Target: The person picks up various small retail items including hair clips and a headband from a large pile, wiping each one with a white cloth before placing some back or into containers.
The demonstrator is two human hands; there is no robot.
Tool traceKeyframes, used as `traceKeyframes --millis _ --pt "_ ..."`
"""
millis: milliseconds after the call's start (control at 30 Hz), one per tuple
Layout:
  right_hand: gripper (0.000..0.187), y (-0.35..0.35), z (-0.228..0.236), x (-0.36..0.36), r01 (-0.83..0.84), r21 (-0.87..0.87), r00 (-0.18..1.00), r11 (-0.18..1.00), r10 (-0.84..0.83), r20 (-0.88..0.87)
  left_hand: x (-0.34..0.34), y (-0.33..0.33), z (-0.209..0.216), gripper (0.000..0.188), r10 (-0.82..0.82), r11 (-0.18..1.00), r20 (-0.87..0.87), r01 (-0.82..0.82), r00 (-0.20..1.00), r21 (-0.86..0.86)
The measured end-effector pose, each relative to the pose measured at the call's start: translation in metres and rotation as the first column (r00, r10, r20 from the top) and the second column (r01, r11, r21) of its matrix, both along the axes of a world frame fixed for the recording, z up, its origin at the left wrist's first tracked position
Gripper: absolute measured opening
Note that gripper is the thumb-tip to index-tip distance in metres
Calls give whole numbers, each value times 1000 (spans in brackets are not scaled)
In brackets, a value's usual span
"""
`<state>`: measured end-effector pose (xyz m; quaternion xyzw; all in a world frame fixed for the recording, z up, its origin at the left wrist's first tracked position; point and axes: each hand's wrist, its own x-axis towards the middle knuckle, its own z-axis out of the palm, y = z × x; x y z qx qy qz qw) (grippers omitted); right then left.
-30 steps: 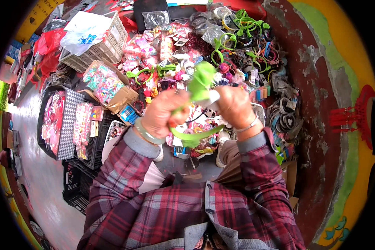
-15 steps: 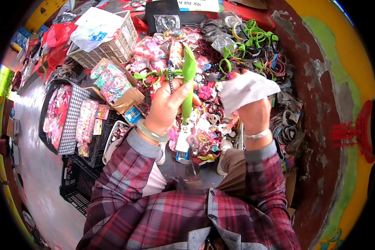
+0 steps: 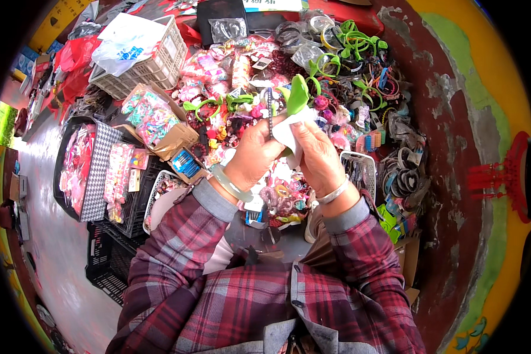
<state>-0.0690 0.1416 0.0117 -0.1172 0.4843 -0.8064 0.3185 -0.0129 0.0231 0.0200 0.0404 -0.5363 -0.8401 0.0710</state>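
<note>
together, left hand (image 3: 255,154) and right hand (image 3: 320,158) pinch green headband (image 3: 297,94)

Stall table (image 3: 454,177) heaped with hair accessories (image 3: 230,112).

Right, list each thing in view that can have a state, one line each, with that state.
Left hand: closed around the green plastic headband.
Right hand: pressing a white cloth against the headband.
Green plastic headband: held upright, lower part covered.
White cloth: bunched between both hands.
White slatted plastic basket: upright, a plastic bag lying in it.
Brown cardboard box: open, full of small colourful pieces.
</note>
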Motion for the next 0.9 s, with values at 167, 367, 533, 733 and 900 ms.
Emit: traceKeyframes --millis 167,367,533,733,900 --pt "30 5 10 -3 -29 120 979 992 52 -196 -8 -10 -16 25 129 789 -310 -287 942 -543" --pt "29 10 13 -2 38 234 945 971 41 -324 -6 -20 3 28 147 981 275 -104 950 -163" --pt "26 -3 0 0 -59 279 880 958 182 -440 -17 -25 -17 28 -122 858 133 37 984 512" --pt "27 -10 -13 -2 12 328 788 945 193 -584 -21 -42 -39 23 -14 880 236 -100 972 463" --pt "26 -8 -13 -4 -71 357 779 931 275 -563 -16 -46 -29 22 -2 856 241 -123 971 502"
